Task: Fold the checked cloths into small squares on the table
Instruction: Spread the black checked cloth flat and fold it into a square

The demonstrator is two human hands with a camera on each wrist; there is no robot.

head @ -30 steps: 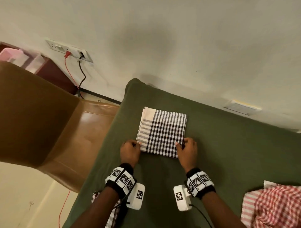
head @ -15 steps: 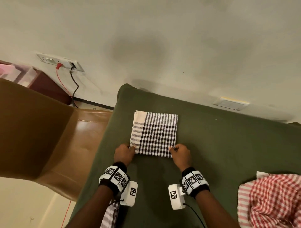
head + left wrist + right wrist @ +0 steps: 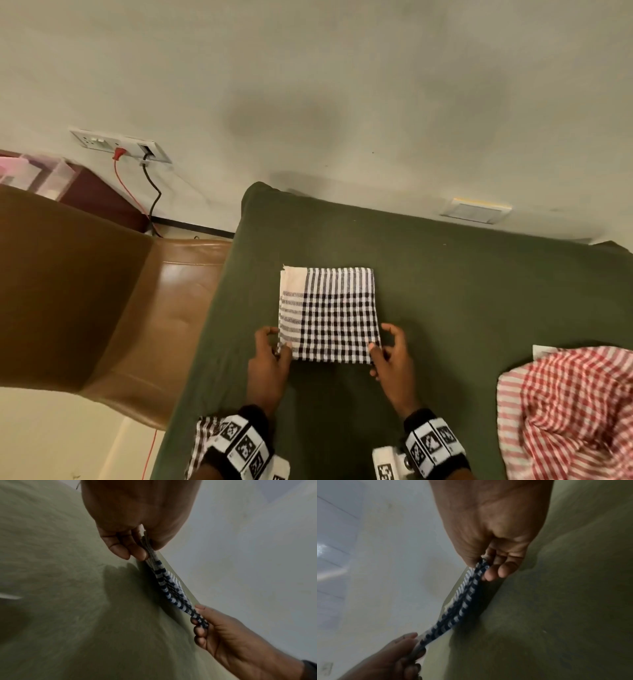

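A black-and-white checked cloth, folded to a square, lies on the green table. My left hand pinches its near left corner and my right hand pinches its near right corner. The near edge is lifted off the table, which the left wrist view shows as a layered cloth edge stretched between my left hand and my right hand. The right wrist view shows the same cloth edge held by my right hand.
A red-and-white checked cloth lies crumpled at the table's right. Another black checked cloth hangs at the near left edge under my left wrist. A brown chair stands left of the table, and the wall runs behind it.
Both hands have gone from resting at the cloth's near corners to pinching them, and the near edge has risen off the table.
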